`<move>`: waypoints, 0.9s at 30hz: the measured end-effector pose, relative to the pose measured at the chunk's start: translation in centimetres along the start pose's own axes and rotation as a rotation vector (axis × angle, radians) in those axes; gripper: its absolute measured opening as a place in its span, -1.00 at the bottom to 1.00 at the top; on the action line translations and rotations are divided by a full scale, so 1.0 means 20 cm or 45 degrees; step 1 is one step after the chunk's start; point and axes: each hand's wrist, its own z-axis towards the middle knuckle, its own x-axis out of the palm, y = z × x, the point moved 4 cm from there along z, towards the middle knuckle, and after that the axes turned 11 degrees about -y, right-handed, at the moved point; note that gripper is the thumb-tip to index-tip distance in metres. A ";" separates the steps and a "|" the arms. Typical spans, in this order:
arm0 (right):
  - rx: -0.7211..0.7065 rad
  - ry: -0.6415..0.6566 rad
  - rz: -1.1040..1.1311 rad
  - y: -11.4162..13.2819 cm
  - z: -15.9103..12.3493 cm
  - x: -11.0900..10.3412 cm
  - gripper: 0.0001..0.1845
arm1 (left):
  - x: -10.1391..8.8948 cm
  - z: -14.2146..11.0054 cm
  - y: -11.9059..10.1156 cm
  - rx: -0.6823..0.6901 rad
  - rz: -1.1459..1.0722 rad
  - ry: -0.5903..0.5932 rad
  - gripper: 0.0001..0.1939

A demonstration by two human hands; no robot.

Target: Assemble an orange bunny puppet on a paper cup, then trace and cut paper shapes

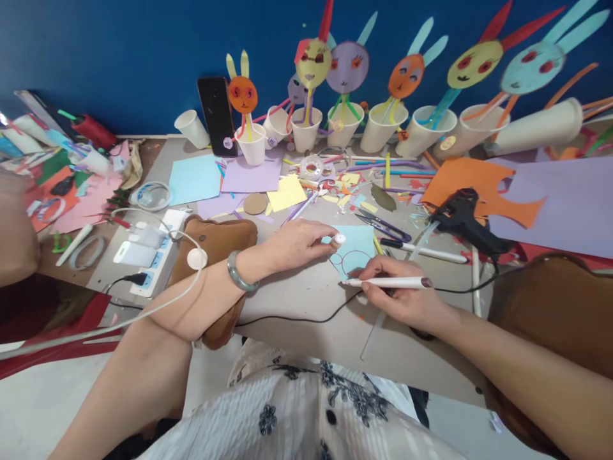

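My left hand point(301, 246) pinches a small white-topped round piece point(340, 239) between thumb and fingertips. It is over the light blue paper point(360, 237); I cannot tell whether the piece is a pen cap. One larger and one smaller circle are drawn on this paper. My right hand point(400, 297) grips a white marker point(395, 282) with a dark brown end, its tip pointing left by the paper's lower edge. Close by lie purple-handled scissors point(385, 227) and another white marker point(431, 251) with a black end.
Paper rabbit figures stand in white cups point(385, 131) along the blue wall. A black glue gun point(472, 220) lies at right beside orange paper point(460, 182). At left are a power strip point(160, 255), a white cable and a brown cushion point(223, 233). A phone point(216, 115) leans behind.
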 end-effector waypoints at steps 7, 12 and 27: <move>0.005 -0.002 -0.007 0.00 0.00 0.00 -0.89 | 0.00 0.00 0.00 0.037 -0.006 0.001 -0.76; 0.029 -0.024 0.013 -0.04 -0.01 0.01 -0.84 | 0.00 0.00 0.00 0.086 0.008 -0.009 -0.74; 0.059 0.002 0.012 -0.02 0.00 0.00 -0.87 | -0.01 0.00 -0.01 0.087 -0.006 0.006 -0.76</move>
